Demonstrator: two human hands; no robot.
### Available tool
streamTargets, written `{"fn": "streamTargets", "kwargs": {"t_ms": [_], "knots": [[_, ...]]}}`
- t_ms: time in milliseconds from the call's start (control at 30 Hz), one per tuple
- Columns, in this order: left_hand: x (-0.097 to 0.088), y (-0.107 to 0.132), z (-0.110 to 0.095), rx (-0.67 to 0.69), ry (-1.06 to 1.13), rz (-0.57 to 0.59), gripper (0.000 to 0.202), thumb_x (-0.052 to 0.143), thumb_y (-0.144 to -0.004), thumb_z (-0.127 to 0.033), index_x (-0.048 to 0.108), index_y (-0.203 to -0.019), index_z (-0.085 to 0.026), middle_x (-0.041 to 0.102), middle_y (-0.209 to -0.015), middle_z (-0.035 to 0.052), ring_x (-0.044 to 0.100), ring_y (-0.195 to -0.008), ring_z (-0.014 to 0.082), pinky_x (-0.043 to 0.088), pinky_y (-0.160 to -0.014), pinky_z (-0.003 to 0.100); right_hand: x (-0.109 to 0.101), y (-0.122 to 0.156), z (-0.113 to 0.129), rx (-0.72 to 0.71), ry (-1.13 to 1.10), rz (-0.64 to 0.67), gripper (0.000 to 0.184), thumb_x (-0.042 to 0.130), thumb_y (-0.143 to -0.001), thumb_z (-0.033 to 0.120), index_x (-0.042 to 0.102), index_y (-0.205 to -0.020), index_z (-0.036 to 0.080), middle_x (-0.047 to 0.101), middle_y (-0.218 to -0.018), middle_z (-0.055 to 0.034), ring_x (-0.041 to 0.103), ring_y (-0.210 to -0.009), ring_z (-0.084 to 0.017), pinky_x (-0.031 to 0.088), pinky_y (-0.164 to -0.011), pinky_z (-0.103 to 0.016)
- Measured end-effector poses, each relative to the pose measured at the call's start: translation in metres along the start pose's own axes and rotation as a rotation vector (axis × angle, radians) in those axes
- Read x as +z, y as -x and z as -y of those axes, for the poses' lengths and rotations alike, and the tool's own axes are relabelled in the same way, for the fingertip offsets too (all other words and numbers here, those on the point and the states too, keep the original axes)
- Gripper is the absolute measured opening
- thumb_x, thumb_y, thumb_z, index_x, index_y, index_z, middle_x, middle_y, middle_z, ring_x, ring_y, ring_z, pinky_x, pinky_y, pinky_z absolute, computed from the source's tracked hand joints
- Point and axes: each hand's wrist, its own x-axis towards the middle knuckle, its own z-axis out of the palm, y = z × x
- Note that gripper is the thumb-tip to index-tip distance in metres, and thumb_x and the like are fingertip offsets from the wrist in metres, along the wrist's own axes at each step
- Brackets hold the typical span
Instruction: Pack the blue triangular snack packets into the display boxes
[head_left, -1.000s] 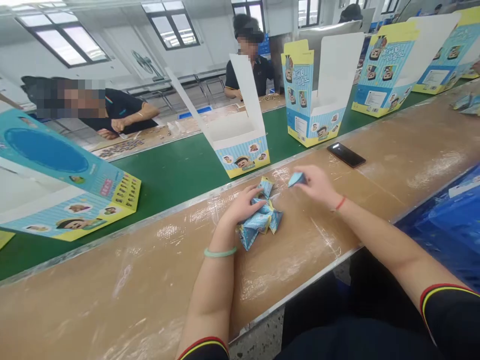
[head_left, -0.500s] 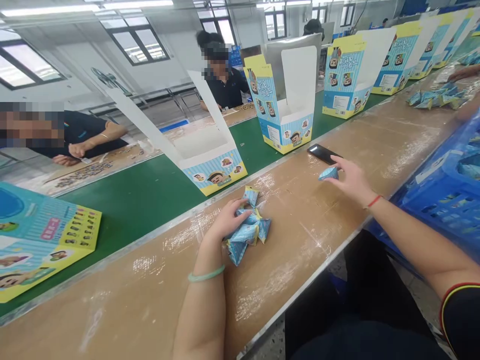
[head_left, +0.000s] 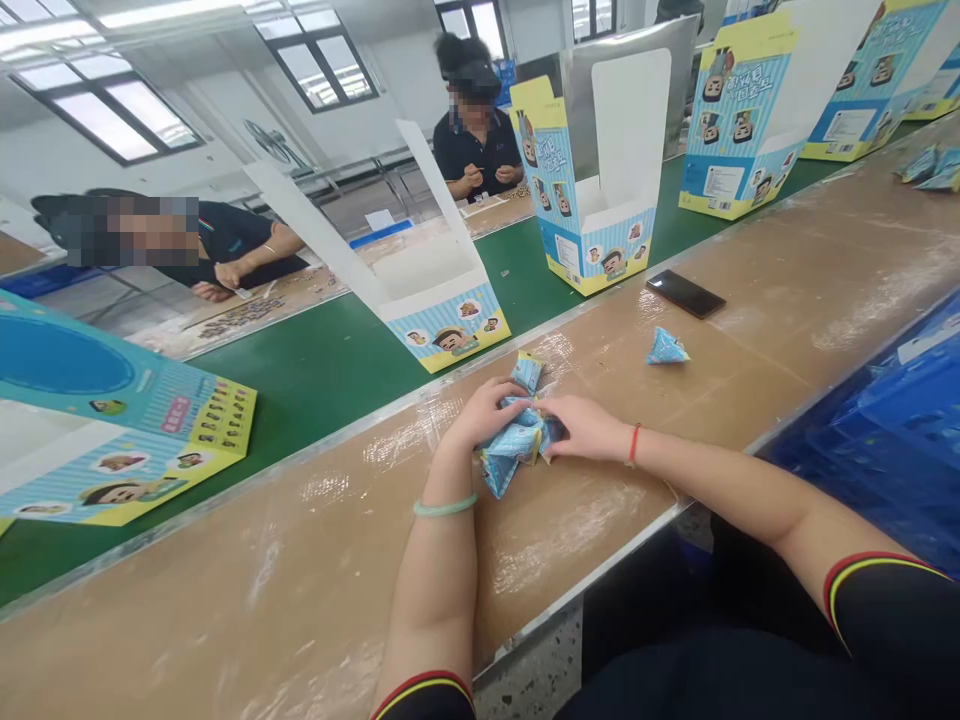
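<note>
A small pile of blue triangular packets lies on the brown workbench in front of me. My left hand rests on the pile's left side, fingers curled over the packets. My right hand reaches in from the right and pinches at the packets. One single blue packet lies alone on the bench further right, apart from both hands.
A black phone lies beyond the lone packet. Open printed cartons stand on the green conveyor belt. A blue crate sits at my right. Two other people work across the belt. More packets lie far right.
My right hand put the single packet down near the phone, let go, and came back left to the pile. My left hand stayed on the pile.
</note>
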Motion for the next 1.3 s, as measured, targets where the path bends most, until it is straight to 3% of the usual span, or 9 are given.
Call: {"fn": "streamTargets", "kwargs": {"t_ms": [133,300,467,733,833,967,1067,1167,1300], "knots": [[0.004,-0.009,-0.008,-0.01,0.009,0.003,0.039,0.054,-0.087,-0.055,0.074,-0.102,-0.024,0.064,-0.125,0.0089,0.056,-0.124,0.0277,0.04,-0.116,0.048,-0.027,0.012,-0.013,-0.008,0.04,-0.114,0.051,0.087,-0.07,0.021,0.066,-0.116,0.017,0.073,-0.109,-0.0111,0.068,-0.1,-0.028,0.055,-0.088,-0.044],[0.008,-0.025,-0.012,-0.003,0.02,0.012,0.04,0.054,-0.086,-0.057,0.073,-0.1,-0.024,0.066,-0.122,0.0089,0.059,-0.12,0.028,0.042,-0.114,0.048,-0.101,0.062,-0.021,-0.02,0.112,-0.801,0.038,0.077,-0.085,0.039,0.065,-0.116,0.021,0.07,-0.109,-0.0097,0.065,-0.102,-0.026,0.053,-0.089,-0.043],[0.015,-0.037,-0.022,0.011,0.031,0.011,0.045,0.053,-0.086,-0.062,0.073,-0.099,-0.025,0.067,-0.12,0.0087,0.059,-0.119,0.0285,0.043,-0.113,0.048,-0.142,0.113,-0.039,0.062,0.238,-0.97,0.041,0.074,-0.085,0.054,0.067,-0.111,0.023,0.071,-0.103,-0.0089,0.066,-0.094,-0.027,0.053,-0.085,-0.044],[0.028,-0.054,-0.042,0.033,0.004,0.013,0.052,0.052,-0.085,-0.069,0.073,-0.1,-0.025,0.067,-0.12,0.0094,0.059,-0.119,0.0288,0.044,-0.112,0.048,-0.142,0.16,-0.111,0.3,0.361,-0.652,0.048,0.067,-0.085,0.063,0.071,-0.11,0.023,0.072,-0.094,-0.0103,0.064,-0.092,-0.03,0.05,-0.088,-0.05],[0.032,-0.06,-0.049,0.027,0.009,0.023,0.05,0.053,-0.085,-0.067,0.072,-0.101,-0.024,0.068,-0.12,0.0094,0.059,-0.119,0.0285,0.042,-0.113,0.048,-0.148,0.163,-0.129,0.368,0.472,-0.671,0.064,0.07,-0.081,0.065,0.065,-0.125,0.02,0.071,-0.108,-0.0146,0.059,-0.107,-0.036,0.046,-0.095,-0.055],[0.036,-0.067,-0.058,0.012,0.017,0.024,0.047,0.053,-0.086,-0.064,0.073,-0.1,-0.023,0.068,-0.117,0.0093,0.059,-0.116,0.0277,0.043,-0.112,0.046,-0.143,0.143,-0.108,0.202,0.418,-0.76,0.051,0.067,-0.088,0.053,0.062,-0.127,0.02,0.066,-0.123,-0.0149,0.056,-0.12,-0.034,0.042,-0.105,-0.053],[0.039,-0.074,-0.064,0.019,0.011,0.017,0.044,0.054,-0.086,-0.06,0.072,-0.099,-0.022,0.068,-0.115,0.0096,0.06,-0.115,0.0268,0.044,-0.111,0.045,-0.115,0.109,-0.073,0.037,0.203,-0.486,0.033,0.065,-0.093,0.047,0.064,-0.113,0.02,0.068,-0.113,-0.0111,0.062,-0.108,-0.027,0.049,-0.098,-0.045],[0.044,-0.081,-0.068,0.031,0.01,0.015,0.042,0.054,-0.086,-0.057,0.072,-0.1,-0.022,0.069,-0.114,0.0094,0.06,-0.114,0.0261,0.044,-0.11,0.045,-0.08,0.071,-0.049,0.085,0.18,-0.172,0.048,0.073,-0.083,0.059,0.064,-0.105,0.018,0.069,-0.107,-0.0133,0.062,-0.1,-0.031,0.052,-0.088,-0.045],[0.049,-0.09,-0.074,0.033,0.009,0.012,0.042,0.055,-0.085,-0.059,0.071,-0.099,-0.023,0.069,-0.113,0.0089,0.061,-0.113,0.0261,0.045,-0.109,0.044,-0.061,0.043,-0.049,0.163,0.243,-0.016,0.052,0.084,-0.072,0.055,0.062,-0.1,0.017,0.07,-0.102,-0.0145,0.063,-0.094,-0.034,0.054,-0.079,-0.046]]}}
